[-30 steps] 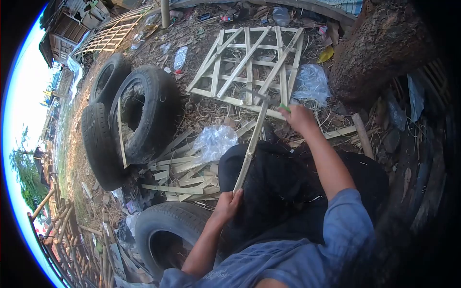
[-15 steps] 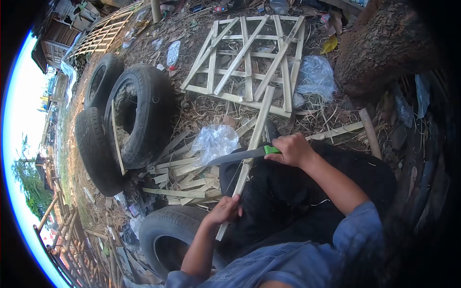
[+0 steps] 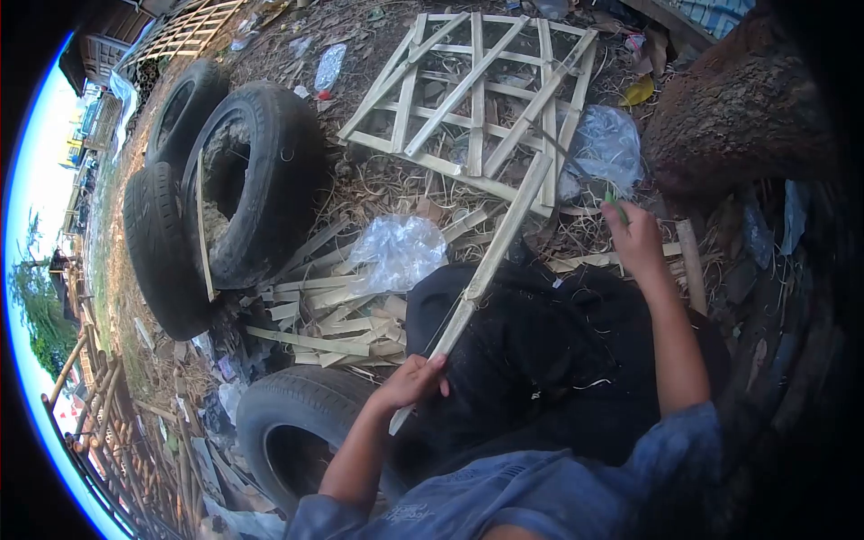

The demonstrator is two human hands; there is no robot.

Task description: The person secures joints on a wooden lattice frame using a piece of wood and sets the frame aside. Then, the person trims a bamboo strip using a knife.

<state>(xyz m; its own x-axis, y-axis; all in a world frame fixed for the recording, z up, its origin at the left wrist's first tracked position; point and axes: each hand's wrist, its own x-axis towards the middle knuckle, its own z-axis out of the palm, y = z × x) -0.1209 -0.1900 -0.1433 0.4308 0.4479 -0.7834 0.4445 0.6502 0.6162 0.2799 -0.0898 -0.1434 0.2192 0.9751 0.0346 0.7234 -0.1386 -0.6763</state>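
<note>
A long split-bamboo strip (image 3: 504, 236) lies slantwise over my dark-clothed lap, its far end beside the near edge of a woven bamboo lattice (image 3: 476, 108). My left hand (image 3: 412, 382) is closed round the strip close to its lower end. Away to the right, my right hand (image 3: 637, 236) grips a knife (image 3: 616, 207) by its green handle. The blade points forward and left, apart from the strip and over the lattice's right side in this view; it looks thin and slightly blurred.
Several old tires (image 3: 274, 193) stand and lie on the left, one tire (image 3: 297, 396) close to my left arm. Cut bamboo pieces (image 3: 342, 346) and a crumpled clear plastic bag (image 3: 400, 255) lie before my lap. A thick tree trunk (image 3: 738, 117) rises at the right.
My right hand has carried the knife off the strip, forward and to the right, and its blade has turned from pointing left to pointing forward. My left hand still holds the strip.
</note>
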